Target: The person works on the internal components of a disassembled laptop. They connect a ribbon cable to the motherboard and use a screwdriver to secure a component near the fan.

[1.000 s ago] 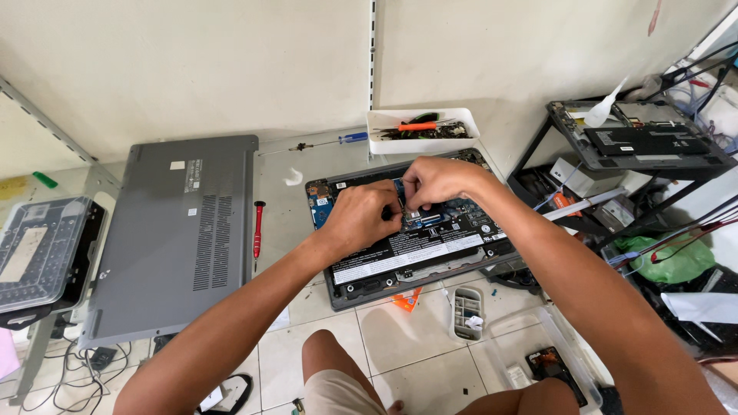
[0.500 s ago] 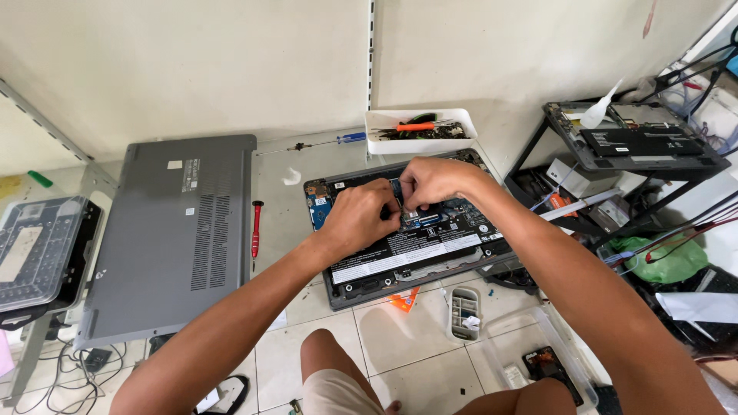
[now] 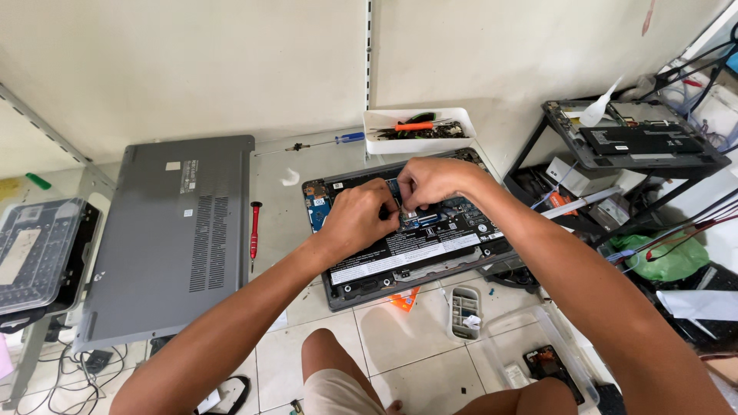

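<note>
Little had moved since the earlier frames: both hands stayed bunched over the middle of the opened laptop, and only the camera's aim had drifted slightly.

Head view, looking down: an opened laptop (image 3: pixel 407 238) lay on a pale tiled floor, its bottom cover off and its circuit board and long black battery exposed. The left hand (image 3: pixel 357 217) rested on the laptop's middle with fingers curled narrow, pinching at something small on the board. The right hand (image 3: pixel 430 180) met it from the far side, fingers likewise closed tight at the same spot; what they gripped was hidden beneath the fingers, so I cannot tell what it was.

To the left lay the detached grey bottom cover (image 3: pixel 173 234), and between it and the laptop a red screwdriver (image 3: pixel 254 229). Behind the laptop, against the wall, stood a white tray (image 3: pixel 419 129) of tools, with a blue-handled screwdriver (image 3: pixel 323 142) just beside it. A black shelf (image 3: pixel 634 142) at the right carried another dismantled laptop.
</note>
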